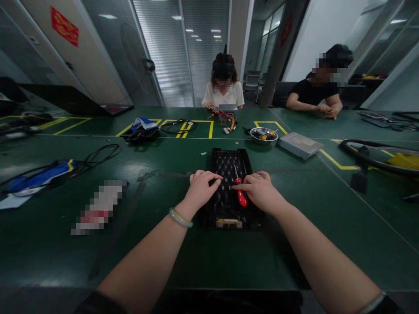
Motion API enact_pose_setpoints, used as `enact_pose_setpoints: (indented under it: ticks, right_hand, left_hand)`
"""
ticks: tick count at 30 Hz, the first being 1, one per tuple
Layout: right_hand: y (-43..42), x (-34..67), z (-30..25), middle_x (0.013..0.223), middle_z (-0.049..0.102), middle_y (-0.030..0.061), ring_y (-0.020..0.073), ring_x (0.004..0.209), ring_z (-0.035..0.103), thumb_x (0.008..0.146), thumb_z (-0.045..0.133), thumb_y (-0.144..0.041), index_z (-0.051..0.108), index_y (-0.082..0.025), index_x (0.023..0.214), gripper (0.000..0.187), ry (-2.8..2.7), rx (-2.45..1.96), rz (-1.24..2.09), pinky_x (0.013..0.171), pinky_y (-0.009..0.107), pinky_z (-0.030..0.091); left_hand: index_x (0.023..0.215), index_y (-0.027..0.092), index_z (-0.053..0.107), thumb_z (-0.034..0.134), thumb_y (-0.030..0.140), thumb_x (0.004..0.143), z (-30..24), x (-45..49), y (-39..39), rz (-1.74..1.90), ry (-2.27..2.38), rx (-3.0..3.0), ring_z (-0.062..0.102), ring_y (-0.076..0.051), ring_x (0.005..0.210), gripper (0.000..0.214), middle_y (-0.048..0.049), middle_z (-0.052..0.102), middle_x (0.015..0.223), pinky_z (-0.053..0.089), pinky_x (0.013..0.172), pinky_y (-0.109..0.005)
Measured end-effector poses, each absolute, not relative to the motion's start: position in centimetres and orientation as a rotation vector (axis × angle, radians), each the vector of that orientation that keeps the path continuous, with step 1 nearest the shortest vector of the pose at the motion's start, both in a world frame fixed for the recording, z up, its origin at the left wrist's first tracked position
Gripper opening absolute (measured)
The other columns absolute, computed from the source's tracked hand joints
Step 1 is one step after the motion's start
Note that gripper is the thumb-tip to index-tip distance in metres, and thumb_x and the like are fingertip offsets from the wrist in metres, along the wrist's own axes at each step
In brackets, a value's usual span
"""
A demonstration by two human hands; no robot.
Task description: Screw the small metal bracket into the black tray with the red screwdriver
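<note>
A black open case (229, 209) lies lengthwise before me, with a studded, quilted-looking inner surface. My left hand (203, 187), with a pale bangle on its wrist, reaches over the case's left side. Its thumb and bent fingers come together above the inside; anything between the tips is too small to make out. On the right side, my right hand (263, 192) is closed around a red-handled screwdriver (242, 199), a finger crossing the handle. The thin shaft points away from me over the case. A yellowish connector strip (229, 223) shows at the near end.
A metal bowl (263, 136) of tools and a grey flat box (299, 145) stand beyond, to the right. A blurred pouch (100, 207) and blue item with cables (42, 176) lie left. Across the green table (157, 261), a person (223, 91) handles coloured wires; another sits right.
</note>
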State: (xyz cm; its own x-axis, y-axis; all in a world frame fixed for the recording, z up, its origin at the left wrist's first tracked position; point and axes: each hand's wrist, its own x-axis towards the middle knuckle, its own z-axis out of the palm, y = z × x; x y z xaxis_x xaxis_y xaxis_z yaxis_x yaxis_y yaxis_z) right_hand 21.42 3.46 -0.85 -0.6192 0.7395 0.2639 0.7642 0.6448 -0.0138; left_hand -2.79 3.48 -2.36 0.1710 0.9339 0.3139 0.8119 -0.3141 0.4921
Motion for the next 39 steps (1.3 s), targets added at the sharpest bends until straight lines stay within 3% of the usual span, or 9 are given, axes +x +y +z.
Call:
enact_pose_setpoints:
  ticks: [10,16,20,24,30,35,39]
  right_hand:
    - [3.4,21.2,-0.5,0.099,0.064,0.0026,0.0189,0.095,0.056,0.090,0.044,-0.008,0.065,-0.038,0.122,0.049,-2.519,-1.251,-0.140,0.102,0.046,0.027]
    - [3.8,21.4,-0.8,0.104,0.060,0.0082,0.0234,0.097,0.058,0.091,0.049,-0.025,0.058,-0.027,0.132,0.042,-2.180,-1.444,-0.024,0.091,0.042,0.043]
    - [4.3,21.7,-1.4,0.109,0.058,0.0097,0.0231,0.095,0.059,0.089,0.051,-0.032,0.053,-0.022,0.136,0.048,-2.007,-1.603,0.071,0.092,0.040,0.047]
    - [4.8,21.8,-1.8,0.107,0.060,0.0095,0.0240,0.099,0.060,0.088,0.050,-0.037,0.044,-0.017,0.142,0.058,-1.931,-1.807,0.263,0.093,0.039,0.046]
    - [5.4,22.1,-2.2,0.087,0.069,0.0057,0.0243,0.083,0.066,0.090,0.046,-0.042,0.043,-0.017,0.143,0.060,-1.948,-1.913,0.461,0.074,0.035,0.048]
    - [5.5,22.4,-2.2,0.112,0.071,0.0073,0.0251,0.104,0.065,0.092,0.041,-0.040,0.050,-0.023,0.138,0.050,-1.977,-1.912,0.525,0.085,0.033,0.046]
    - [5.6,22.5,-2.2,0.114,0.071,0.0064,0.0242,0.105,0.066,0.093,0.039,-0.041,0.053,-0.024,0.134,0.046,-1.992,-1.934,0.556,0.088,0.032,0.046]
  left_hand:
    - [0.096,0.031,0.072,0.049,0.042,0.097,-2.6,-2.9,4.0,0.942,1.708,2.150,0.053,-0.024,0.107,0.026,0.0016,0.072,0.106,0.034,0.095,-0.043]
    - [0.085,0.025,0.069,0.049,0.046,0.095,-2.9,-3.3,4.3,1.084,1.755,2.069,0.054,-0.022,0.104,0.030,-0.0009,0.066,0.103,0.037,0.095,-0.042]
    - [0.100,0.024,0.067,0.061,0.037,0.089,-3.5,-3.6,4.8,1.138,1.771,1.913,0.057,-0.017,0.091,0.019,-0.0028,0.058,0.106,0.043,0.089,-0.035]
    - [0.122,0.024,0.059,0.061,0.032,0.087,-4.2,-3.9,5.3,1.085,1.750,1.831,0.055,-0.013,0.077,0.035,-0.0001,0.056,0.089,0.045,0.073,-0.027]
    - [0.141,0.018,0.043,0.059,0.034,0.089,-4.7,-3.9,5.5,0.969,1.725,1.781,0.055,-0.012,0.066,0.057,0.0036,0.056,0.074,0.042,0.066,-0.024]
    - [0.145,0.017,0.042,0.054,0.036,0.091,-4.4,-3.9,5.5,0.860,1.729,1.779,0.055,-0.013,0.064,0.058,0.0033,0.058,0.070,0.040,0.064,-0.025]
    - [0.144,0.018,0.045,0.051,0.034,0.092,-4.2,-3.9,5.5,0.814,1.743,1.784,0.054,-0.014,0.062,0.055,0.0024,0.059,0.068,0.037,0.061,-0.026]
